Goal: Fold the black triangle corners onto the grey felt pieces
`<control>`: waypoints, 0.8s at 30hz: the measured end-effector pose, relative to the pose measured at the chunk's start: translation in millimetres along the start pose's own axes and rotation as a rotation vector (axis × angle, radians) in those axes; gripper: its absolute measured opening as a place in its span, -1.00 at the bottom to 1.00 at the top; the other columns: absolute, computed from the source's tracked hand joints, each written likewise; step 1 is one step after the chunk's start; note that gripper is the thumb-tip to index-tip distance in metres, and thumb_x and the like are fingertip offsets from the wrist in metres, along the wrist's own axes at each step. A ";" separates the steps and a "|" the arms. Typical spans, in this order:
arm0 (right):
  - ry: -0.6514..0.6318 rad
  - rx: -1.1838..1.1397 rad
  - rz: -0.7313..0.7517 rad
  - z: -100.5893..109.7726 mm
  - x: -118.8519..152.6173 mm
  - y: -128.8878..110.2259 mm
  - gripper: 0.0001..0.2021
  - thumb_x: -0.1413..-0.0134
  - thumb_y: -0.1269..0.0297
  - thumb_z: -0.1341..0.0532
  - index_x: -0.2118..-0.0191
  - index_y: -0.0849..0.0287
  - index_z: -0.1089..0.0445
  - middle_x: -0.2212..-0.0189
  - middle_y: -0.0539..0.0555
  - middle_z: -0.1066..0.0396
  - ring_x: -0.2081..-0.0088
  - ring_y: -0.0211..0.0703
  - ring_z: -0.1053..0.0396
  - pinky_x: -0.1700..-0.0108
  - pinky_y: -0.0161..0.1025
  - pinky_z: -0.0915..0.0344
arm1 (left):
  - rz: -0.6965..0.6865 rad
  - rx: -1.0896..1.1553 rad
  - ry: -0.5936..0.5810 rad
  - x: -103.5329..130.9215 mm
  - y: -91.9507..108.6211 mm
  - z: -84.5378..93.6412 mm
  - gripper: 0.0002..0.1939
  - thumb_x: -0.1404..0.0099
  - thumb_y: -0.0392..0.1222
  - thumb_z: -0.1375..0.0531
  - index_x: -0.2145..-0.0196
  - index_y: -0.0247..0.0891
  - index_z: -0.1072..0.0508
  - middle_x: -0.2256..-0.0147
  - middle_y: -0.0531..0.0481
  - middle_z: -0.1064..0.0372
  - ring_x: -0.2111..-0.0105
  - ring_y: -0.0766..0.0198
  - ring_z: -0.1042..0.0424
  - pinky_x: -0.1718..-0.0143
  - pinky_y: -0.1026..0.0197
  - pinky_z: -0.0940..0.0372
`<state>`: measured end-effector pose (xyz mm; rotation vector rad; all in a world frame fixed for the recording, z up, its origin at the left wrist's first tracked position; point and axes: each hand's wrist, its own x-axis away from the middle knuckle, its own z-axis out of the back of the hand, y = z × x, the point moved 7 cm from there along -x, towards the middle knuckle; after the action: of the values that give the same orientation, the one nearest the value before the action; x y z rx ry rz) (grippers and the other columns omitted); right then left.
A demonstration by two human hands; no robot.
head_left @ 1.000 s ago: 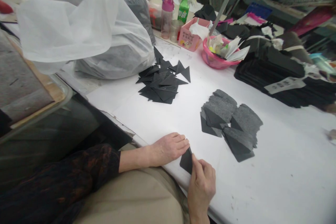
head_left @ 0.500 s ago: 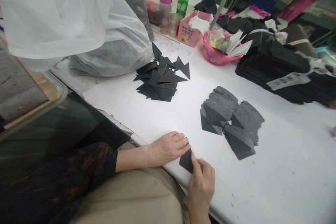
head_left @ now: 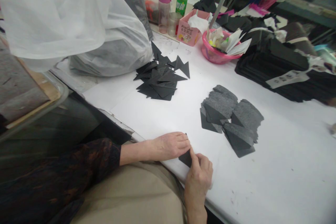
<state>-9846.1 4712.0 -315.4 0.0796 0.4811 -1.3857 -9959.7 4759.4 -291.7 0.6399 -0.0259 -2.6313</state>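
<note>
A small black sheet piece (head_left: 186, 159) lies at the near edge of the white tabletop, partly hidden by my hands. My left hand (head_left: 170, 146) holds it down from above with fingers together. From the right, my right hand (head_left: 199, 175) grips its edge, the index finger pressed along it near the left fingertips; the other fingers are curled. Beyond my left hand is a heap of black triangular folded pieces (head_left: 160, 80). Further right, overlapping grey pieces with black pointed flaps (head_left: 223, 108) lie flat.
A translucent plastic bag (head_left: 115, 42) stands at the left back. Along the back are a pink bottle (head_left: 164, 10), a green bottle (head_left: 181, 1), a pink box (head_left: 187, 34) and a pink basket (head_left: 220, 54) with papers. Tied black stacks (head_left: 275, 63) sit at the right.
My right index finger has slid up along the piece's edge to the left fingertips. My left hand has shifted slightly right. The heap and the grey pieces stay put.
</note>
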 end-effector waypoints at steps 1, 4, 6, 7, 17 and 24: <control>0.001 -0.016 0.012 0.7 0.1 0.9 -0.66 -0.32 0.34 0.04 -0.06 0.10 -0.39 0.29 0.11 -0.34 0.26 -0.15 -0.21 0.20 -0.20 -0.21 | 0.008 0.000 -0.006 0.2 -0.3 -0.2 -0.84 -0.43 -0.34 -0.06 0.17 -0.39 -0.43 0.14 -0.15 -0.43 0.06 0.22 -0.39 -0.02 0.14 -0.32; 0.020 -0.108 0.039 6.7 2.2 6.9 -0.73 -0.28 0.36 -0.08 -0.03 0.18 -0.39 0.28 0.10 -0.36 0.22 -0.18 -0.26 0.13 -0.23 -0.25 | 0.029 -0.022 -0.035 1.4 -0.2 -0.8 -0.81 -0.45 -0.33 -0.03 0.11 -0.38 -0.41 0.10 -0.14 -0.42 0.03 0.21 -0.37 0.01 0.15 -0.31; 0.038 -0.155 0.051 11.9 5.2 11.5 -0.77 -0.22 0.37 -0.16 0.02 0.22 -0.40 0.29 0.09 -0.37 0.21 -0.21 -0.28 0.12 -0.26 -0.26 | 0.038 -0.036 -0.057 2.2 -0.1 -1.0 -0.80 -0.46 -0.33 -0.01 0.08 -0.38 -0.40 0.10 -0.14 -0.41 0.02 0.21 -0.36 0.04 0.15 -0.30; 0.043 -0.163 0.056 13.9 7.2 13.4 -0.78 -0.20 0.38 -0.18 0.04 0.22 -0.40 0.30 0.08 -0.37 0.22 -0.22 -0.28 0.12 -0.27 -0.26 | 0.043 -0.038 -0.065 2.5 -0.2 -0.9 -0.79 -0.46 -0.33 0.00 0.07 -0.37 -0.39 0.10 -0.13 -0.41 0.03 0.21 -0.36 0.05 0.16 -0.30; -0.029 -0.075 0.070 14.3 23.0 17.8 -0.70 -0.29 0.40 -0.04 -0.06 0.15 -0.38 0.24 0.13 -0.33 0.18 -0.18 -0.27 0.11 -0.20 -0.26 | 0.052 -0.064 -0.082 0.1 6.0 3.3 -0.80 -0.45 -0.30 -0.03 0.05 -0.35 -0.38 0.13 -0.16 -0.40 0.05 0.15 -0.37 0.12 0.12 -0.28; -0.096 -0.077 0.053 14.0 25.5 20.6 -0.66 -0.33 0.35 0.04 -0.09 0.13 -0.35 0.19 0.15 -0.37 0.15 -0.15 -0.27 0.10 -0.15 -0.28 | 0.024 -0.060 -0.097 -3.0 13.0 -4.2 -0.79 -0.45 -0.36 0.01 0.12 -0.40 -0.41 0.12 -0.17 -0.39 0.03 0.15 -0.35 0.08 0.14 -0.29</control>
<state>-9819.8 4688.0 -316.9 -0.0358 0.4487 -1.3112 -9950.1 4749.1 -292.6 0.4880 0.0161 -2.6276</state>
